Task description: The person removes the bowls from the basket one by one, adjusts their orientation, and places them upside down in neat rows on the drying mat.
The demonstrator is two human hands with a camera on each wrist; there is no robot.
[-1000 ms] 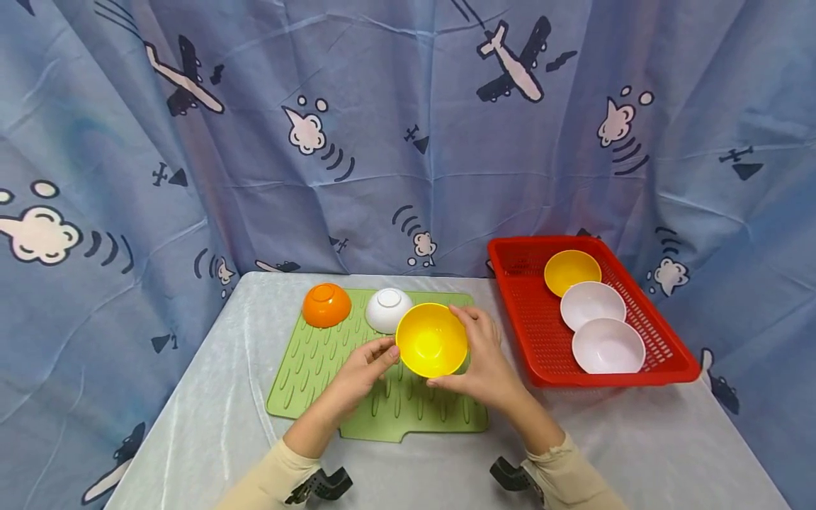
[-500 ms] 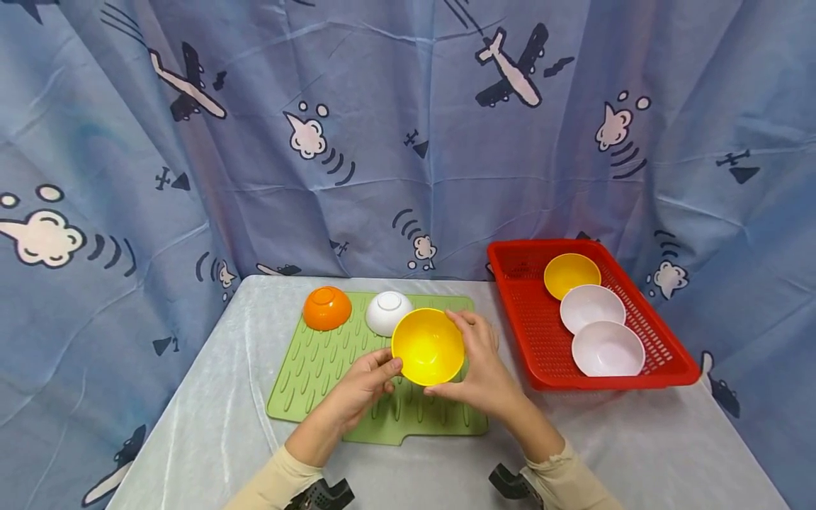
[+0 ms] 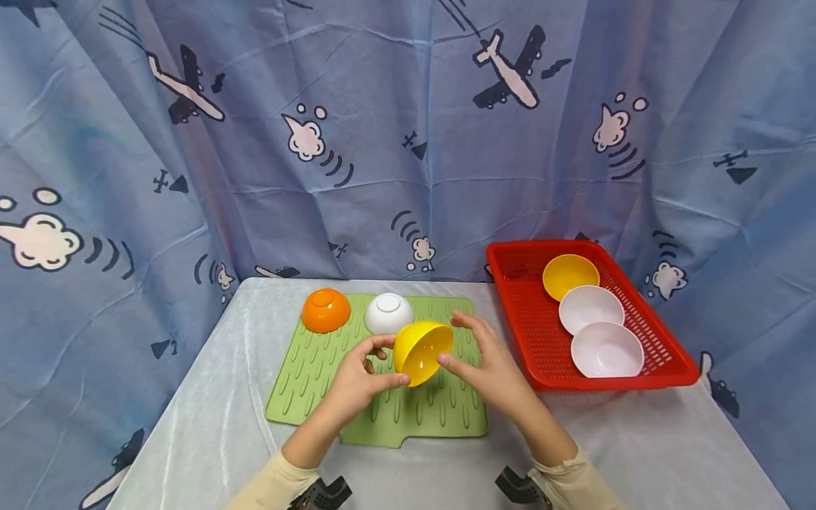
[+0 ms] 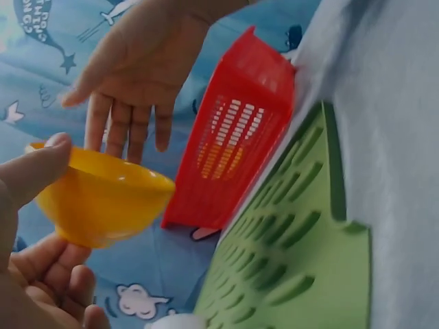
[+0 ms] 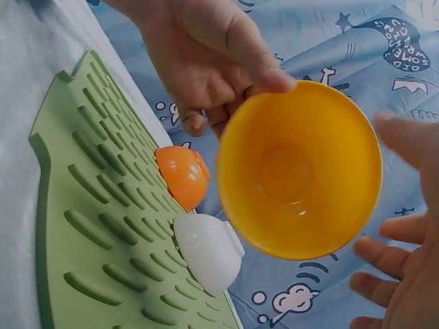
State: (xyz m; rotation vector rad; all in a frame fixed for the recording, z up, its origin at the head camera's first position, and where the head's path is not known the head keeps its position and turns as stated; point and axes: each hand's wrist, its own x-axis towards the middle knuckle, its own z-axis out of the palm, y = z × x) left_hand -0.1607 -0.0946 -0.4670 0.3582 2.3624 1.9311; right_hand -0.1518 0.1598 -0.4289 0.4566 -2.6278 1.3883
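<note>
A yellow bowl [image 3: 417, 350] is held above the green drying mat [image 3: 440, 418], tilted with its opening toward the right. My left hand [image 3: 362, 374] pinches it, thumb at the rim and fingers behind, as the left wrist view also shows. Just to the bowl's right is my right hand [image 3: 489, 365], fingers spread; in the right wrist view a gap shows between those fingers and the bowl [image 5: 298, 171]. Upside down on the mat's far part sit an orange bowl [image 3: 326, 310] and a white bowl [image 3: 389, 314].
On the right stands a red basket [image 3: 529, 340]. It holds a yellow bowl [image 3: 570, 276] and two white bowls, one in the middle [image 3: 591, 309] and one nearest [image 3: 607, 350]. A blue curtain [image 3: 357, 142] hangs behind the grey-white tabletop [image 3: 204, 397].
The yellow bowl has turned from facing me to facing right in my left hand. My right hand has let go of it and drawn slightly away to the right.
</note>
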